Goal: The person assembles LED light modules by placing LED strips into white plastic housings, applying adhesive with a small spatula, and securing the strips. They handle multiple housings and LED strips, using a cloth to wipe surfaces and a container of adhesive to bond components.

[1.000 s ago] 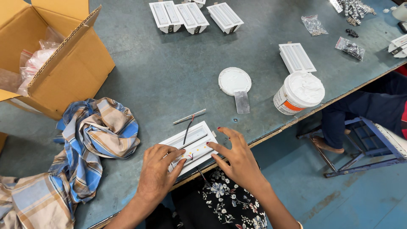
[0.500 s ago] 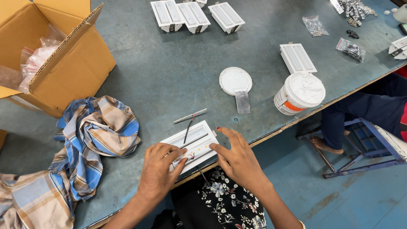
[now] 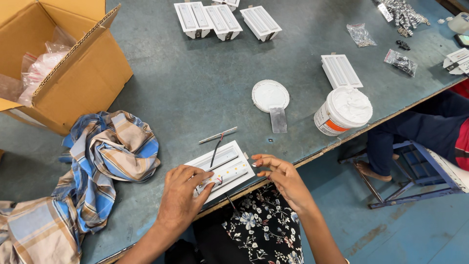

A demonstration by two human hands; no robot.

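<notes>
A: Blue-grey tabletop (image 3: 185, 88), seen from above. From the left?

B: Open cardboard box (image 3: 73, 68), checked cloth (image 3: 107, 156), then a flat white rectangular fixture (image 3: 222, 168) at the near edge, its thin wires (image 3: 215, 149) trailing.

A: And the hands?

B: The left hand (image 3: 183, 198) lies on the fixture's near-left part, fingers bent, pressing rather than gripping. The right hand (image 3: 281, 173) hovers just beside its right end, half open, empty.

A: Handling?

B: Probably light and stiff; best held by the frame edges, sparing the wires.

An open brown cardboard box (image 3: 73, 68) stands far left of the white tub (image 3: 342, 111), whose label is orange-banded; small clear bags (image 3: 361, 34) lie beyond the tub.
</notes>
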